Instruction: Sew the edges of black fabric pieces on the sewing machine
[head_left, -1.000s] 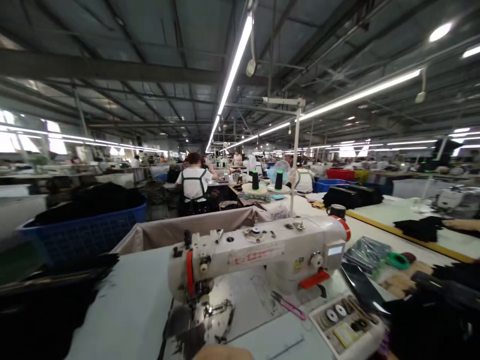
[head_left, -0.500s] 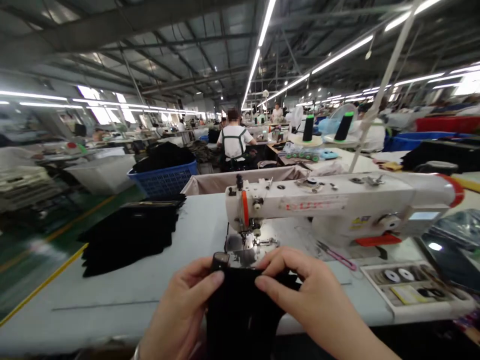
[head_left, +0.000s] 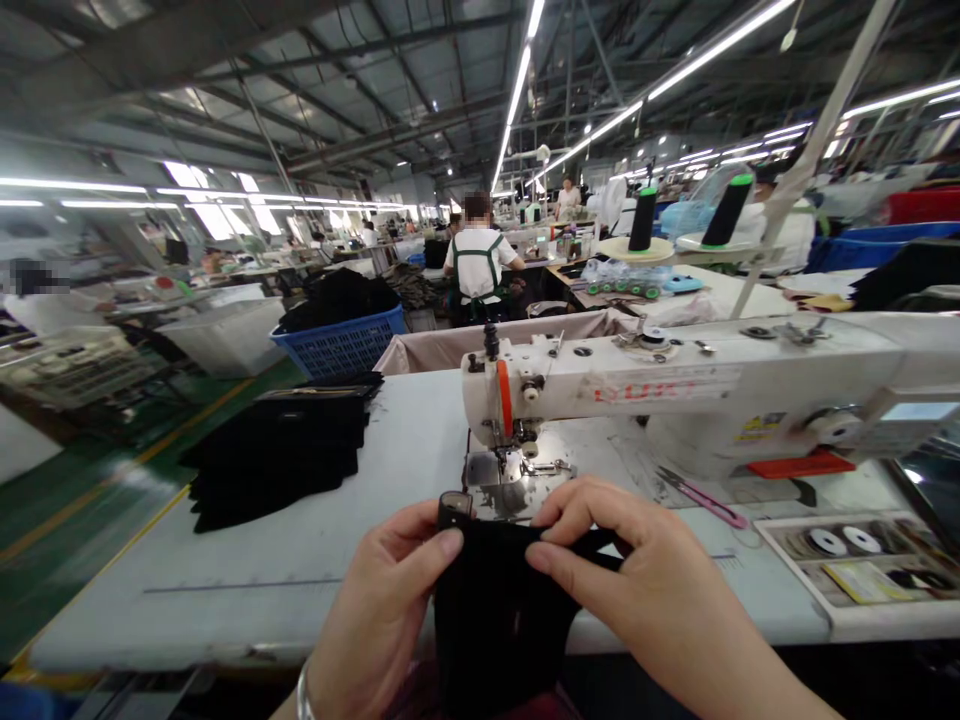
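My left fingers [head_left: 427, 560] are closing on the upper left corner of a black cloth [head_left: 495, 610], thumb in front and the others curling behind. My right fingers [head_left: 574, 575] are pinching the same top edge further along, thumb and forefinger nearly together, so neither side is standing open. The cloth is stretching between the two grips, its top edge running almost level, and the rest is hanging below them at the near side of the counter [head_left: 285, 550]. A dark, shiny band [head_left: 455, 507] is curling up just above my left thumb (I cannot tell whether it is joined to the cloth). A little of the black material is also poking out past my right thumb.

Just beyond the top edge, the sewing machine [head_left: 660, 385] is standing with its needle end facing my fingers. To the left, well apart from my grip, a stack of black pieces [head_left: 285, 450] is lying on the counter. To the right, pink-handled snips [head_left: 701, 497] are resting near a tray [head_left: 870, 625] that is holding white bobbins [head_left: 829, 542].
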